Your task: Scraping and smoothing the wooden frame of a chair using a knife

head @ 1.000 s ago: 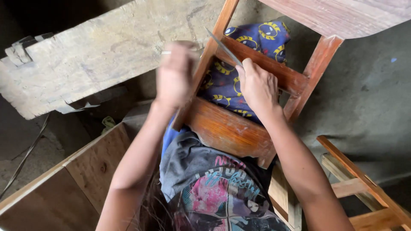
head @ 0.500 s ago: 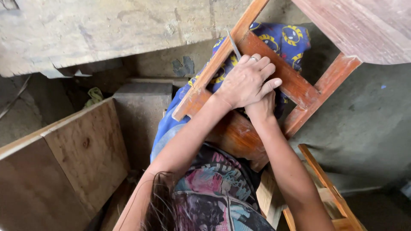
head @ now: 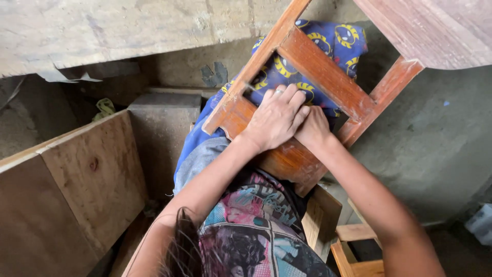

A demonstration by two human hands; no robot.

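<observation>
A reddish-brown wooden chair frame lies tilted across my lap, over a blue cloth with yellow patterns. My left hand lies flat on the frame's lower rail, fingers stretched out and partly covering my right hand. My right hand is curled against the same rail, just below the cross slat. Its fingers are hidden under the left hand, so anything in it cannot be seen. A ring shows on one left finger.
A plywood box stands at my left. A grey concrete block sits beyond it, under a worn plank. Another board juts in at top right. Pale wooden pieces lie at lower right on the concrete floor.
My left hand left the frame's side post and came down over my right hand. The thin blade seen earlier in the right hand no longer shows. The view has swung left.
</observation>
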